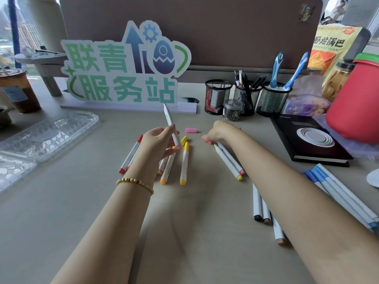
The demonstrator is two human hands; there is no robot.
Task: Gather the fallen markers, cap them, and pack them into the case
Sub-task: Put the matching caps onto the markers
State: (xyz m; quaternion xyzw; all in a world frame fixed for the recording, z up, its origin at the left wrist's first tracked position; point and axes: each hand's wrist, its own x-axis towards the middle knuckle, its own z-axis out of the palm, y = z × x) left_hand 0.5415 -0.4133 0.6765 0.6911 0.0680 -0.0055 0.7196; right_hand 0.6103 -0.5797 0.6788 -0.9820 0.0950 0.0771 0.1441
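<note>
Three black mesh cups (pixel 246 98) are standing in a row at the back of the desk (pixel 82 212): the left one is showing something red and white through its mesh, the middle one is holding dark pens, and the right one is holding two blue-and-white handles (pixel 287 70) that are sticking up and leaning right. A small clear jar of clips (pixel 232 110) is sitting just in front of the left two cups. The clear plastic case (pixel 49 131) is lying open at the left edge of the desk, and what is inside it cannot be made out. The markers are white-barrelled with coloured caps. The left hand (pixel 158 144) is gripping one white marker (pixel 170 125) near its pink lower end, fingers curled round it, and is holding it tilted up off the desk with its uncapped tip pointing toward the sign (pixel 123 68). Under and beside this hand, red, orange and yellow markers (pixel 174 162) are lying close together. The right hand (pixel 219 132) is resting on the desk with fingers curled over a red cap (pixel 210 142), at the upper ends of two markers (pixel 229 160) that are lying side by side. A loose pink cap (pixel 191 130) is lying between the two hands. More markers are lying under the right forearm, and blue markers (pixel 338 191) are lying beside a black book (pixel 307 138).
</note>
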